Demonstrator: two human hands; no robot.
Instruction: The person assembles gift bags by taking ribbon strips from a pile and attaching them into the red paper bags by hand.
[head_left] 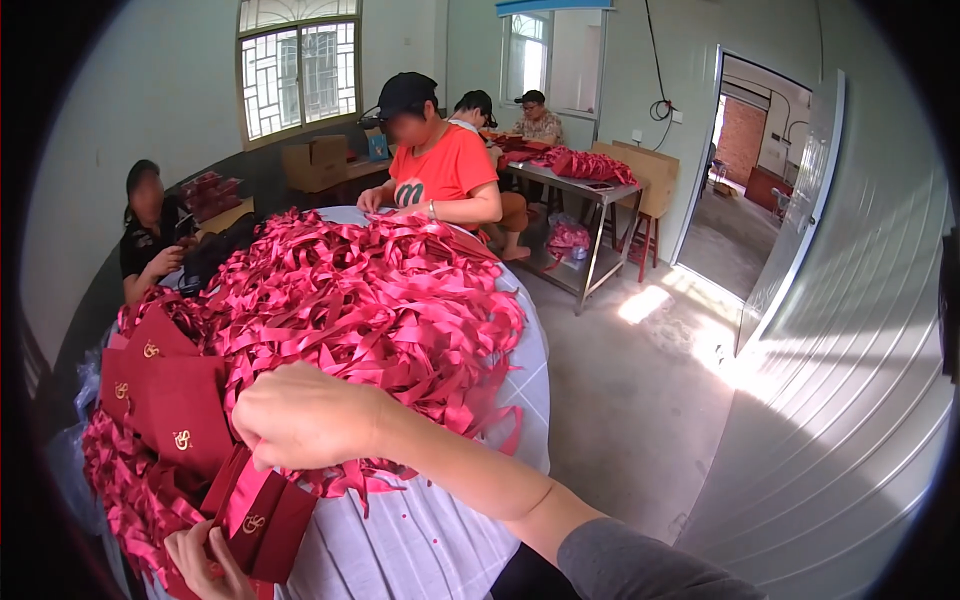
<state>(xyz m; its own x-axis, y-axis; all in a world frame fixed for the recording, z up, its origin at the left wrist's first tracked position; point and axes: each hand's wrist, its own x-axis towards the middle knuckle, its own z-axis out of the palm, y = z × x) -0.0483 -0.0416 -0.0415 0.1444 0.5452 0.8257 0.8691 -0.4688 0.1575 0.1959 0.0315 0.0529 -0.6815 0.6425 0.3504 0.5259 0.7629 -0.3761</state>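
Observation:
At the lower left, my left hand (208, 562) grips the edge of a dark red pouch (290, 530) with a gold emblem, its fingers bent over the side. Above it, my right hand (305, 415) is closed in a pinch on a shiny pink-red ribbon (252, 495) that runs down across the pouch. Its fingertips are partly hidden behind the knuckles. Other dark red pouches (185, 400) with the same gold emblem lie overlapped just beyond my left hand. A large heap of loose ribbons (350, 290) spreads beyond my right hand.
A white cloth (400, 550) covers the round table. Across it sits a person in a red shirt (445, 165); another person in black (150, 230) sits at the left. Two more people work at a metal table (590, 190). An open door (800, 220) stands at the right.

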